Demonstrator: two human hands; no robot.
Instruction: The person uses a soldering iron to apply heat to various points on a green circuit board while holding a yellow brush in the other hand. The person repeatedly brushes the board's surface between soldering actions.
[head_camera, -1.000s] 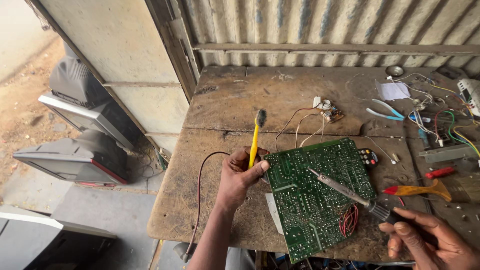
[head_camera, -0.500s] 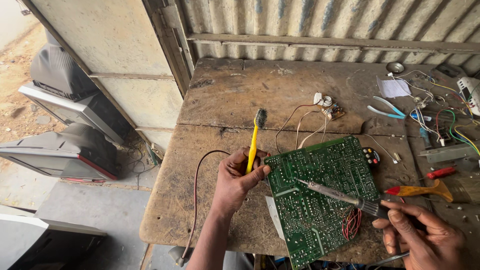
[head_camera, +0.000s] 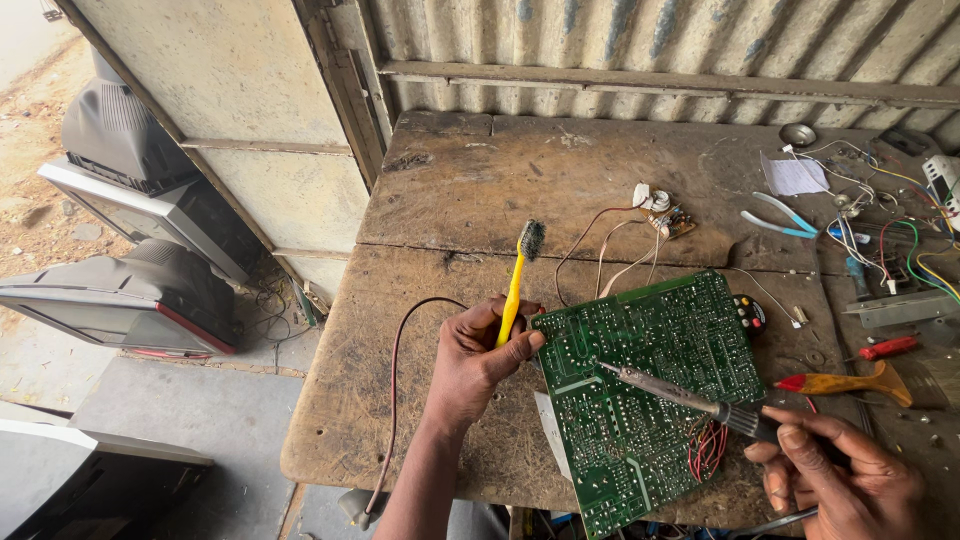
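Now the right hand (head_camera: 850, 480) is gripping the soldering iron (head_camera: 680, 392), its tip touching the green circuit board (head_camera: 650, 390) lying on the wooden bench (head_camera: 480, 200), while the left hand (head_camera: 478, 352) is pinching the board's edge and a yellow toothbrush (head_camera: 517, 280), so a careful, steady touch seems needed.

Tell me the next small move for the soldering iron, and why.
Probably lower the soldering iron tip a touch onto the green circuit board. The right hand grips its handle with the tip just over the board's middle, while the left hand steadies the board's edge and holds a yellow toothbrush.
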